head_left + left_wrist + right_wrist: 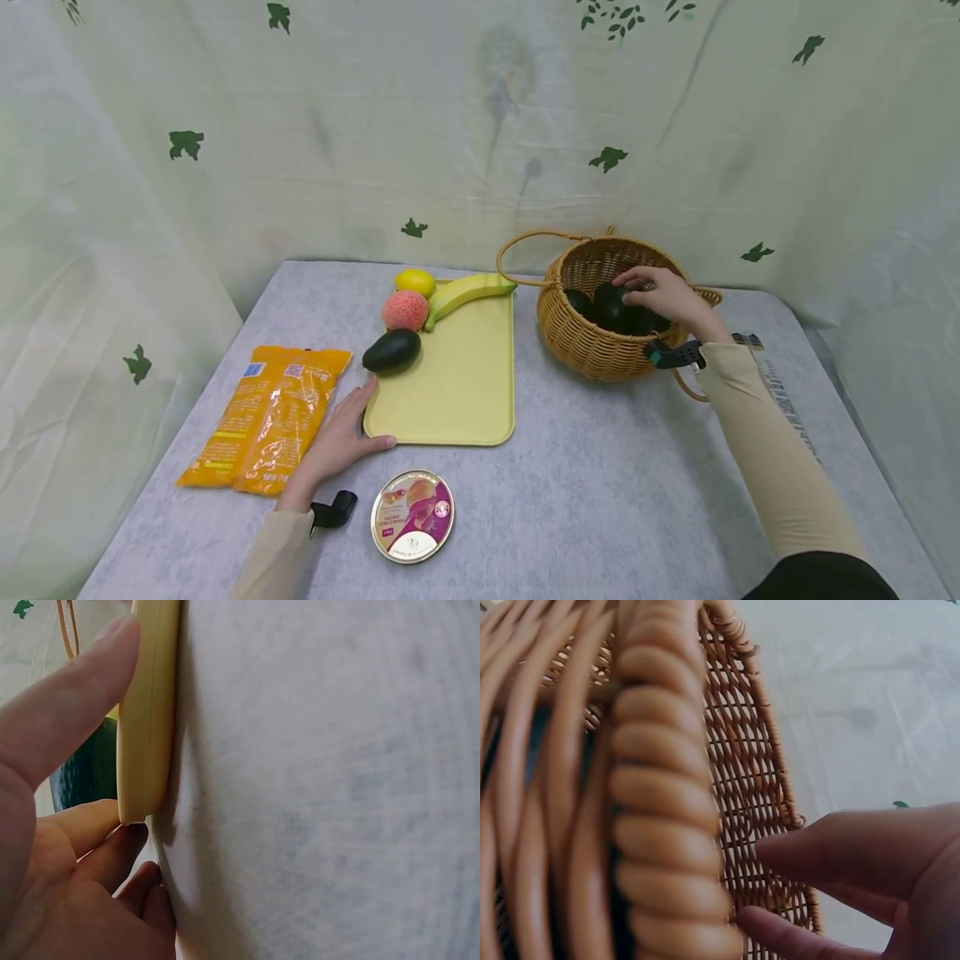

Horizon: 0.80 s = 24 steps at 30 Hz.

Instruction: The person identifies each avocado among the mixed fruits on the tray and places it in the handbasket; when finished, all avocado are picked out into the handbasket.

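My left hand (339,435) rests at the near left corner of a pale yellow tray (457,392), thumb along the front edge and fingers by the left side. In the left wrist view its fingertips touch the tray's corner. On the tray, a dark green avocado (392,352), a pink round fruit (405,311), a yellow lemon (415,282) and a banana (472,288) line the left and back edges. My right hand (663,296) reaches over a wicker basket (581,346), fingertips right at a dark avocado (609,307) inside. The right wrist view shows thumb and finger apart.
Left of the tray lies an orange plastic packet (266,417). A round tin (412,517) with a purple and white lid sits near the front. A printed pack (783,396) is partly hidden behind the right forearm. Patterned curtain (420,150) surrounds the table.
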Motion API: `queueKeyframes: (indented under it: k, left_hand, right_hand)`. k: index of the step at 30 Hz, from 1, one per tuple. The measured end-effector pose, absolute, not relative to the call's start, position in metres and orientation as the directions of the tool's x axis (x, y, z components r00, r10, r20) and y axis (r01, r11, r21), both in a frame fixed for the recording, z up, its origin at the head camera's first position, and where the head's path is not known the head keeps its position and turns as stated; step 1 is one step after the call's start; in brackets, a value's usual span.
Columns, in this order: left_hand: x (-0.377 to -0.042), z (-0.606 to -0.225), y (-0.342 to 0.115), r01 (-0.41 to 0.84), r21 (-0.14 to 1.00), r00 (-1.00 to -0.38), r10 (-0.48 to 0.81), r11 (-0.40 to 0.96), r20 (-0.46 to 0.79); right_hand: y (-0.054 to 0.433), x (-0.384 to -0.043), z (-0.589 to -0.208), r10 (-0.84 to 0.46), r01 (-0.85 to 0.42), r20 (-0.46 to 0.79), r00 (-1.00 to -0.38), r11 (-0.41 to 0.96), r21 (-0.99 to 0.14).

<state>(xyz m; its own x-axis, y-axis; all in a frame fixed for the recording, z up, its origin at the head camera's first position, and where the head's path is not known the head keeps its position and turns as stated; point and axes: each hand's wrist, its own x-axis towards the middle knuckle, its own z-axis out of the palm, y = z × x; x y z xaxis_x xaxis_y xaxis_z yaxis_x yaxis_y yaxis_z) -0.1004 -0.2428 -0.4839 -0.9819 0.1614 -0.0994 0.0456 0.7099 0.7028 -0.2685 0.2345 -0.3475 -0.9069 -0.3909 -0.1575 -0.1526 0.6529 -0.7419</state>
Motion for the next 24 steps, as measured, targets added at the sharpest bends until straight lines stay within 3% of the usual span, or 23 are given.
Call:
queueKeyframes:
  k: [8, 15, 24]
  left_hand:
    - [-0.100, -0.483, -0.242, 0.046, 0.704, -0.982, 0.163, 0.709, -0.099]
    - [-0.100, -0.484, -0.243, 0.046, 0.704, -0.982, 0.160, 0.709, -0.097]
    - [-0.100, -0.483, -0.243, 0.050, 0.706, -0.982, 0.163, 0.706, -0.093]
  right_hand:
    - [0.233, -0.264, -0.348, -0.403, -0.158, -0.094, -0.910, 0.549, -0.821]
    - [0.215, -0.257, -0.341, -0.448, -0.136, -0.024, -0.894, 0.321, -0.937]
    - [0.163, -0.245, -0.337, -0.605, -0.196, 0.076, -0.793, 0.135, -0.971]
